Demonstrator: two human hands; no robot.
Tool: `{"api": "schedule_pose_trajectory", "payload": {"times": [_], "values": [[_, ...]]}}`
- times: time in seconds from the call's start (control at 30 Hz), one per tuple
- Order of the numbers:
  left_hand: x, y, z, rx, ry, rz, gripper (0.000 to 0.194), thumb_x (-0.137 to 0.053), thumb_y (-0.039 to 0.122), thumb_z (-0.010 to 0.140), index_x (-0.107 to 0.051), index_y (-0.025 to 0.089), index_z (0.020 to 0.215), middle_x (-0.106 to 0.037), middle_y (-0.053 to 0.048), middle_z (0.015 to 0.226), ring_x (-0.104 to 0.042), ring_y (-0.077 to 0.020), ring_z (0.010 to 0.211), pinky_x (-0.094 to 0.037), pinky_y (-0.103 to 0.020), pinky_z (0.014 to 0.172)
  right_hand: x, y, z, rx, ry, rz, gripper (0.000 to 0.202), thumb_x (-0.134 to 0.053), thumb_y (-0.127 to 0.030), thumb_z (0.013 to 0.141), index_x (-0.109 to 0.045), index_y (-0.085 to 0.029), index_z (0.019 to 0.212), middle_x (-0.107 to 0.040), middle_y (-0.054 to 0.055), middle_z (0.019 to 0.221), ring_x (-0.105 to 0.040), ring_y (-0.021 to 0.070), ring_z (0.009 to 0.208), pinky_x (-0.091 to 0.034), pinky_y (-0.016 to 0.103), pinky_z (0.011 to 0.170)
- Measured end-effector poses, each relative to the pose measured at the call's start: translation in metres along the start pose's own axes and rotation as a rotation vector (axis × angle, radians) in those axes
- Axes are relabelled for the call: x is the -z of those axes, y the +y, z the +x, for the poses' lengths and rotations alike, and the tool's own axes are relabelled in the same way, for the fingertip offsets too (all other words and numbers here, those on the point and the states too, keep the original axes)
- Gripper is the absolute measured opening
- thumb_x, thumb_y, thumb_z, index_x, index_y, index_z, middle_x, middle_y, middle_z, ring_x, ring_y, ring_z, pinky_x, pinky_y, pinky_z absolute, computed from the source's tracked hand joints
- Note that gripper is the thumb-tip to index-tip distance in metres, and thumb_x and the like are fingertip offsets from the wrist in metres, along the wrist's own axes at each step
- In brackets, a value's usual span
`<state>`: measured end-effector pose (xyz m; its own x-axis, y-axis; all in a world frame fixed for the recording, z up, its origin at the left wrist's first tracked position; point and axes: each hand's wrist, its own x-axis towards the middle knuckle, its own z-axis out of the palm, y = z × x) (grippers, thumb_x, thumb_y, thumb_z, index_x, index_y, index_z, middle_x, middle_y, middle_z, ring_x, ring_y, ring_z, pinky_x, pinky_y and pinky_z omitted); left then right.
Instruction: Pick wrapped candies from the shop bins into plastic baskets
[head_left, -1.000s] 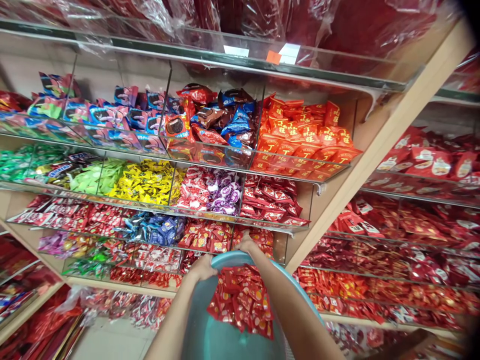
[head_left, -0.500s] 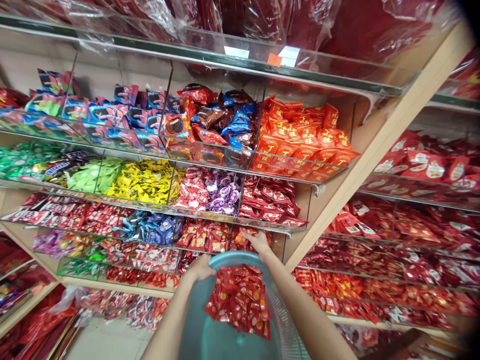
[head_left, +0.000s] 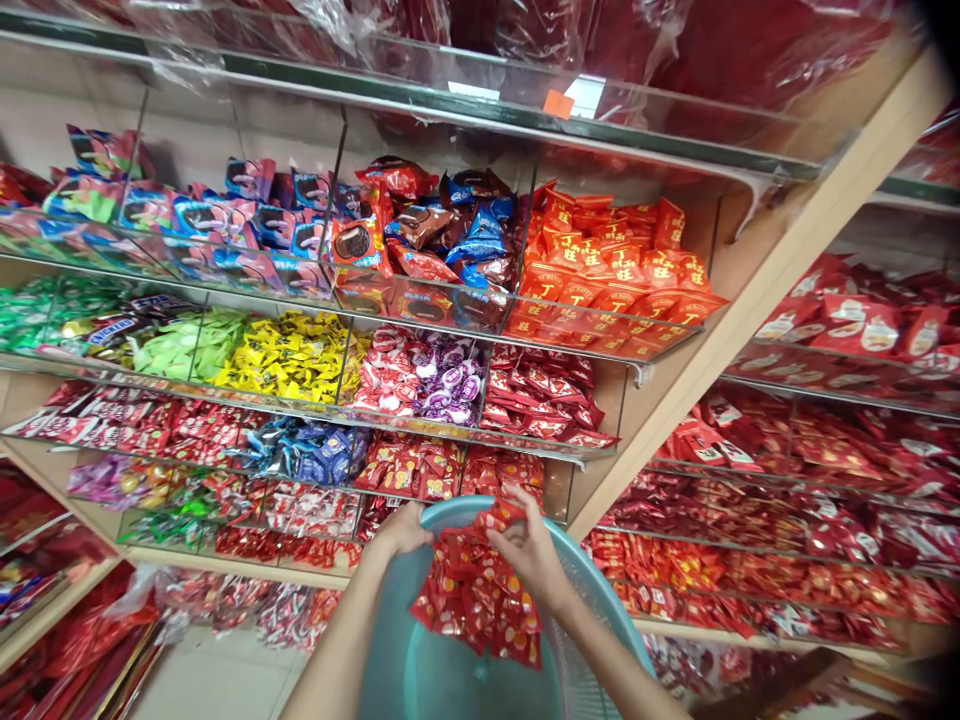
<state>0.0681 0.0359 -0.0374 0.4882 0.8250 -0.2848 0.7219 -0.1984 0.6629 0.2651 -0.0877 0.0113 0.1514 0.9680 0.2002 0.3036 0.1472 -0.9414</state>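
A teal plastic basket (head_left: 600,570) is tilted below the shelves, with a heap of red candy packets (head_left: 480,600) inside. My left hand (head_left: 403,530) is closed on the basket's far left rim. Over the far right part of the basket, my right hand (head_left: 525,545) has its fingers curled around a red packet (head_left: 501,514), just above the heap. Behind the basket's far rim, a shelf compartment holds similar red packets (head_left: 499,468).
Glass-fronted shelves hold orange-red packets (head_left: 600,270), yellow candies (head_left: 289,355) and blue-pink packets (head_left: 217,220). A slanted wooden upright (head_left: 750,280) divides them from more red goods at the right. Tiled floor (head_left: 217,670) shows at the lower left.
My right hand has come back from the red packets' shelf compartment to above the basket, with a red packet in its fingers. My left hand has stayed on the rim.
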Motion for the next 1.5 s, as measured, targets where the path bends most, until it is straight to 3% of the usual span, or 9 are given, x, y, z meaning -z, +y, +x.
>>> {"api": "schedule_pose_trajectory", "payload": {"times": [0.13,0.27,0.33,0.53,0.77,1.1,1.27,1.5], "values": [[0.002,0.001,0.0,-0.005,0.008,0.03,0.02,-0.057,0.023,0.056,-0.064,0.016,0.074,-0.057,0.003,0.059,-0.051,-0.009,0.052,-0.034,-0.017,0.048,0.021,0.007,-0.027,0.146,-0.007,-0.477,0.049,-0.047,-0.03,0.081,-0.032,-0.025,0.128,-0.054,0.007,0.108,-0.057,0.0117,0.062,-0.05,0.029,0.065],[0.001,0.0,0.001,-0.007,-0.001,0.021,0.022,-0.057,0.024,0.056,-0.064,0.016,0.075,-0.057,0.003,0.059,-0.051,-0.009,0.053,-0.034,-0.016,0.049,0.03,0.006,-0.04,0.207,-0.038,-0.888,0.047,-0.04,-0.024,0.083,-0.031,-0.028,0.13,-0.054,0.006,0.111,-0.061,0.0169,0.077,-0.05,0.027,0.06],[0.0,-0.002,0.002,-0.011,-0.004,0.015,0.022,-0.057,0.023,0.056,-0.065,0.016,0.075,-0.058,0.004,0.06,-0.051,-0.009,0.053,-0.035,-0.016,0.049,0.025,0.005,-0.041,0.199,-0.051,-1.026,0.048,-0.038,-0.02,0.084,-0.029,-0.028,0.131,-0.055,0.005,0.109,-0.062,0.0177,0.079,-0.049,0.025,0.057],[-0.001,-0.002,0.003,0.006,-0.007,0.026,0.021,-0.056,0.023,0.055,-0.065,0.016,0.073,-0.057,0.003,0.059,-0.051,-0.0097,0.054,-0.035,-0.017,0.049,-0.004,0.016,-0.032,0.155,-0.084,-1.273,0.047,-0.038,-0.019,0.085,-0.03,-0.028,0.131,-0.056,0.005,0.108,-0.063,0.0125,0.061,-0.045,0.021,0.046],[0.0,-0.002,0.003,0.003,-0.009,0.041,0.021,-0.056,0.024,0.056,-0.064,0.015,0.073,-0.057,0.003,0.06,-0.05,-0.0089,0.053,-0.034,-0.017,0.05,-0.018,0.02,-0.03,0.179,-0.095,-1.183,0.034,-0.045,-0.034,0.085,-0.044,-0.027,0.118,-0.056,0.005,0.11,-0.064,0.0153,0.073,-0.048,0.021,0.05],[0.0,-0.003,0.003,0.021,-0.007,0.04,0.023,-0.06,0.027,0.056,-0.065,0.016,0.076,-0.058,0.003,0.061,-0.051,-0.0093,0.054,-0.035,-0.017,0.051,-0.014,0.018,-0.04,0.157,-0.127,-0.982,0.03,-0.039,-0.028,0.087,-0.048,-0.022,0.115,-0.054,0.008,0.116,-0.063,0.019,0.086,-0.052,0.028,0.066],[0.001,-0.001,0.002,0.025,0.009,0.064,0.022,-0.06,0.027,0.056,-0.064,0.016,0.074,-0.057,0.004,0.06,-0.05,-0.009,0.054,-0.034,-0.017,0.05,-0.015,0.021,-0.037,0.165,-0.076,-0.797,0.032,-0.03,-0.024,0.09,-0.049,-0.02,0.115,-0.054,0.009,0.115,-0.06,0.0161,0.092,-0.05,0.027,0.077],[-0.001,-0.003,0.003,-0.001,0.003,0.056,0.021,-0.058,0.025,0.057,-0.064,0.016,0.074,-0.058,0.003,0.061,-0.051,-0.0087,0.054,-0.035,-0.016,0.052,-0.008,0.006,-0.03,0.198,-0.011,-0.67,0.031,-0.03,-0.028,0.091,-0.053,-0.024,0.111,-0.056,0.006,0.107,-0.059,0.0146,0.087,-0.048,0.027,0.078]]}}
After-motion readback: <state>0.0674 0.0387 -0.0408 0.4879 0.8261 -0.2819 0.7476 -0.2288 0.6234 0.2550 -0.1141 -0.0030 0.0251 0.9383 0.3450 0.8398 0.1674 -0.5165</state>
